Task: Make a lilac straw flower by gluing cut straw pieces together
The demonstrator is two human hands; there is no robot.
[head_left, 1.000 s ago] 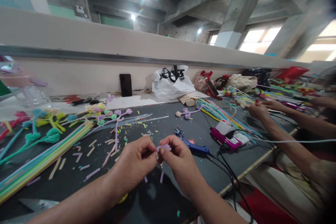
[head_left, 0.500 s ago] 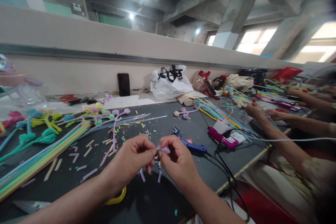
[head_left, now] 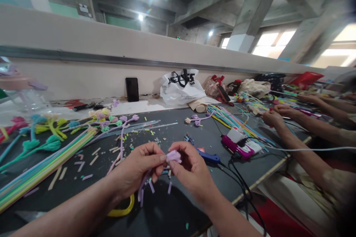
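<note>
Between my hands is a small lilac chenille-stem flower, its fuzzy petals showing at my right fingertips. My left hand pinches the flower's base with thumb and forefinger. The fingers of my right hand are curled round the petals, with the thumb against them. A lilac stem droops below my left hand; whether it joins the flower is hidden. Short lilac pieces lie on the dark table under my hands. Beneath my left forearm shows a yellow scissors handle.
Behind my right hand lies a blue glue gun, its cord running to the right. Bundled pastel chenille stems and finished flowers cover the left side. A phone and white bag stand behind. A co-worker's hands are at right.
The lilac flower shows more fully between my fingers, and a lilac stem now hangs under my left hand. More of the yellow handle is visible. The co-worker's hands have shifted.
</note>
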